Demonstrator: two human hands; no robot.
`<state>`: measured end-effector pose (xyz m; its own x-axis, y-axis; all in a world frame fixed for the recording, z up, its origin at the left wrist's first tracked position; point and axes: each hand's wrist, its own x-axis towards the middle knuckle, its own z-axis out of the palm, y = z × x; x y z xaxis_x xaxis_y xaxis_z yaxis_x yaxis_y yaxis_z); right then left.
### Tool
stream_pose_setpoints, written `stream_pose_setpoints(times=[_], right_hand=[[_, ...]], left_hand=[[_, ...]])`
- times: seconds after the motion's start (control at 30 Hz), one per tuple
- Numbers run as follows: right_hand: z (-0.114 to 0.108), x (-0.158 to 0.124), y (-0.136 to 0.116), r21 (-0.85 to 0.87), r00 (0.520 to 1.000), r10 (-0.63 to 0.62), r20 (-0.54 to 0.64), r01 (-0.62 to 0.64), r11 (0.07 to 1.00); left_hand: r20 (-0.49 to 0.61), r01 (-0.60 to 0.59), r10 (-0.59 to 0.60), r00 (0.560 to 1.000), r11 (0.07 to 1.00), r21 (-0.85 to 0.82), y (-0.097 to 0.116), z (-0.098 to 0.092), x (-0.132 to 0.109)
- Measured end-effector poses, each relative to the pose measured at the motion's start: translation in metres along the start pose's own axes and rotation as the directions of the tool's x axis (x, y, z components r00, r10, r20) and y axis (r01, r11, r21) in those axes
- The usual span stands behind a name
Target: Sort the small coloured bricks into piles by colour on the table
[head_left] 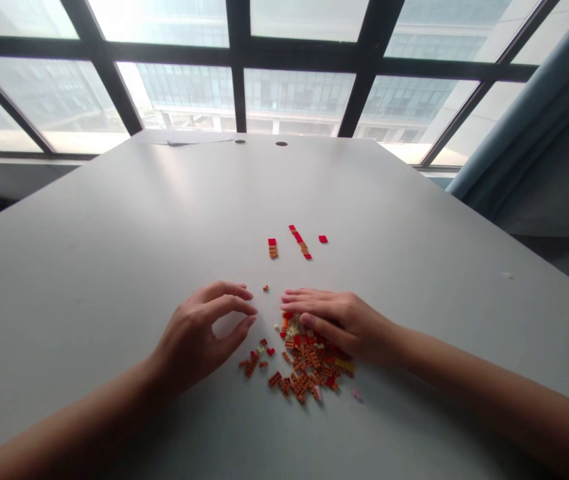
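A loose pile of small toy bricks (309, 363), mostly orange-brown with some red, cream and yellow ones, lies on the white table. My right hand (329, 317) rests over the pile's upper edge, fingers stretched to the left, hiding the bricks under it. Left of the pile, my left hand (214, 320) hovers with curved fingers apart and nothing between them. A single small orange-brown brick (265, 289) sits between the two hands. Just below the left fingertips, a few stray bricks (252, 363) are scattered.
Beyond the hands lie a short red-and-tan brick strip (273, 249), a longer slanted strip (300, 241) and a small red piece (323, 239). The white table (114, 267) reaches back to windows; papers (184, 138) lie at its far edge. A blue curtain (524, 127) hangs at right.
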<state>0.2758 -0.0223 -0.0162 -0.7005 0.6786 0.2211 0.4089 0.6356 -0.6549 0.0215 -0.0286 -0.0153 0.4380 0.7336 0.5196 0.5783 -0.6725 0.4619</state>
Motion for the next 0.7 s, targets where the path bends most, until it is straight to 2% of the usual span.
stream_pose_setpoints(times=[0.13, 0.23, 0.37, 0.47, 0.57, 0.7], right_hand=[[0.009, -0.014, -0.022, 0.060, 1.000, -0.013, 0.016, 0.012, 0.998], [0.010, -0.026, -0.030, 0.054, 0.991, 0.090, -0.096, -0.085, 0.995], [0.010, -0.040, -0.030, 0.016, 0.929, 0.259, -0.263, -0.264, 0.964], [0.014, -0.044, -0.025, -0.048, 0.935, 0.201, -0.292, -0.224, 0.973], [0.018, -0.047, -0.022, -0.104, 0.943, 0.120, -0.311, -0.160, 0.982], [0.017, -0.047, -0.023, -0.138, 0.937, 0.089, -0.338, -0.142, 0.980]], left_hand=[[0.051, 0.055, -0.057, 0.997, 0.997, 0.049, 0.007, -0.013, 0.004], [0.173, 0.089, -0.101, 0.980, 0.993, 0.076, 0.010, -0.020, 0.002], [0.297, 0.148, -0.156, 0.942, 0.988, 0.048, 0.014, -0.022, -0.011], [0.331, 0.176, -0.169, 0.928, 0.984, 0.010, 0.020, -0.020, -0.021], [0.303, 0.172, -0.165, 0.938, 0.985, 0.005, 0.027, -0.015, -0.024], [0.265, 0.130, -0.126, 0.956, 0.991, 0.003, 0.032, -0.007, -0.021]])
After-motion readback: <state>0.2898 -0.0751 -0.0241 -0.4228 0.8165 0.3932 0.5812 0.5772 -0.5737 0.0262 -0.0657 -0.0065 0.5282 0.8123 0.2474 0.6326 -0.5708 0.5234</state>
